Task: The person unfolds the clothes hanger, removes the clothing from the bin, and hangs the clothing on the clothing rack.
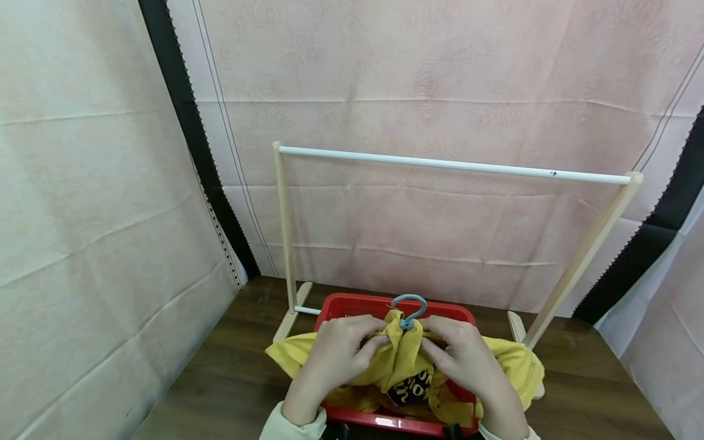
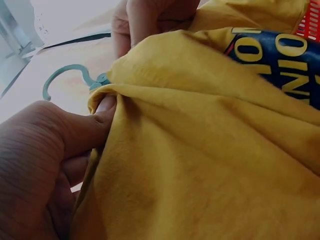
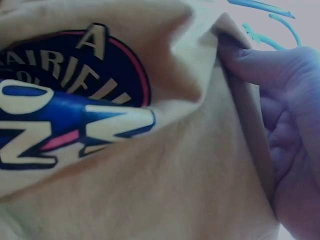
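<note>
Left hand (image 1: 346,348) and right hand (image 1: 459,351) each pinch the yellow shirt (image 1: 404,362) near its neck; blue hanger (image 1: 406,324) between them. Below fingers: dark print (image 1: 411,388), partly legible, "AIRI", "O", "N". Beneath: red basket (image 1: 354,302), brown table (image 1: 220,379). Beyond: rack (image 1: 451,164), pale cloth wall (image 1: 429,61).

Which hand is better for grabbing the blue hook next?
Probably the right hand, but only just. It's beside the bend of the blue hook; the left hand is beside the open tip. Both pinch the yellow shirt.
</note>
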Available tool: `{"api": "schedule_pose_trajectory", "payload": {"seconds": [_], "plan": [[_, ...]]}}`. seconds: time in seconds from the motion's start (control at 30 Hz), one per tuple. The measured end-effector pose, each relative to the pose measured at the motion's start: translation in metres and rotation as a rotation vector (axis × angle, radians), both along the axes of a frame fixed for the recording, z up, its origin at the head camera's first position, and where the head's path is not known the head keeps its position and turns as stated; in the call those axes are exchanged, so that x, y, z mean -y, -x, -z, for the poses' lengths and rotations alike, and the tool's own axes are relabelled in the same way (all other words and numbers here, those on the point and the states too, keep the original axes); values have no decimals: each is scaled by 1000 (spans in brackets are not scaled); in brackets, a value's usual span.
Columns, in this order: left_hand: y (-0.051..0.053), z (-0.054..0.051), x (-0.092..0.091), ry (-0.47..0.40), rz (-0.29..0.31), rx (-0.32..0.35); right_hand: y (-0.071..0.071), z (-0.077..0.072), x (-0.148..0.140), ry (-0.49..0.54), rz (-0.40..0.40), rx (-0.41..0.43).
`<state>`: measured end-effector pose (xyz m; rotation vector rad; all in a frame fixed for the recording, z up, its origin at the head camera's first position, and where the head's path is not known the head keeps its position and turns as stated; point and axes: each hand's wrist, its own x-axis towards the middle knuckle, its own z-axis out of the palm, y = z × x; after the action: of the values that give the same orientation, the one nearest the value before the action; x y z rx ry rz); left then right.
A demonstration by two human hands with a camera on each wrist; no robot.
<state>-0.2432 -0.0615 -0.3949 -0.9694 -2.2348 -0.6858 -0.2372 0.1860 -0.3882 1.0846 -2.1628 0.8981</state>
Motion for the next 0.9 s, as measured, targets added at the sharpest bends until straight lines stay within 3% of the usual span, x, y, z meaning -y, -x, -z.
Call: {"api": "schedule_pose_trajectory", "payload": {"seconds": [0.43,0.7,0.9], "plan": [[-2,1,-5,-56,2,-4,-2,1,14,30,4,-7],[-3,0,-4,-108,22,9,-3,2,23,4,65,-74],[-5,-1,-6,-102,-7,25,-4,2,25,-26,109,-121]]}}
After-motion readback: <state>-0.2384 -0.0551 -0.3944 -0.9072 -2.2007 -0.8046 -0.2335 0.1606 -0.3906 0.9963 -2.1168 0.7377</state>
